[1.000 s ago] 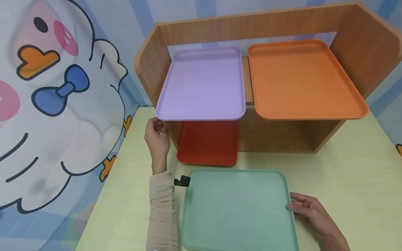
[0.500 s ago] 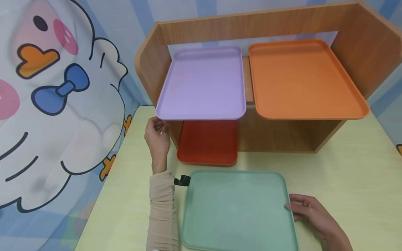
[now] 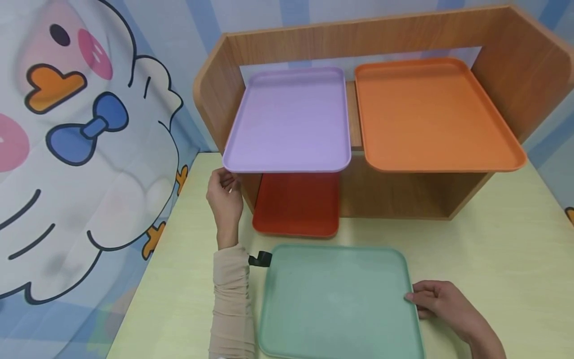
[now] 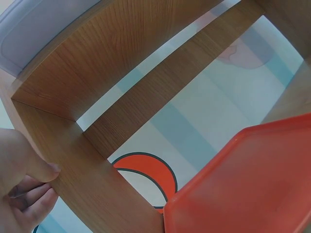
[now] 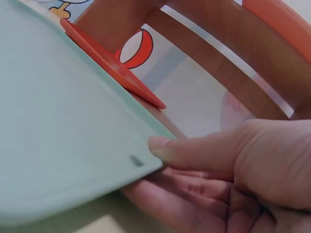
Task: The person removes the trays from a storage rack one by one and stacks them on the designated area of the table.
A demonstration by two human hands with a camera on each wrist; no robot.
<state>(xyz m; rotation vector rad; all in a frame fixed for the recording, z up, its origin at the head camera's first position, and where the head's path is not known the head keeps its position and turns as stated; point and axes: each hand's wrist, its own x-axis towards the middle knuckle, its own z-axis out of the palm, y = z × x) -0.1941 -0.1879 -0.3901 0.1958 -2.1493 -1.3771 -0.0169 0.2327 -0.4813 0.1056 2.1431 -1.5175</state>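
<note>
My right hand (image 3: 444, 304) pinches the right rim of a pale green tray (image 3: 341, 299), thumb on top and fingers underneath, as the right wrist view shows. That tray is in front of a wooden two-level shelf (image 3: 399, 194). At the shelf's left side, my left hand (image 3: 225, 202) grips the front edge of the side panel (image 4: 73, 165), its thumb against the wood and its other fingers curled on the outside. A red tray (image 3: 296, 204) lies in the lower left bay, its front sticking out past the shelf. Part of the left hand's fingertips is hidden under the purple tray in the head view.
On the upper level are a purple tray (image 3: 289, 119) at left and an orange tray (image 3: 435, 114) at right, both overhanging the front. The shelf stands on a pale yellow table (image 3: 506, 239). A cartoon-printed cloth (image 3: 112, 199) hangs behind and to the left.
The green tray's right side has shifted slightly left and toward the front, with my right hand moving along. My left hand, the shelf and the other trays stay put.
</note>
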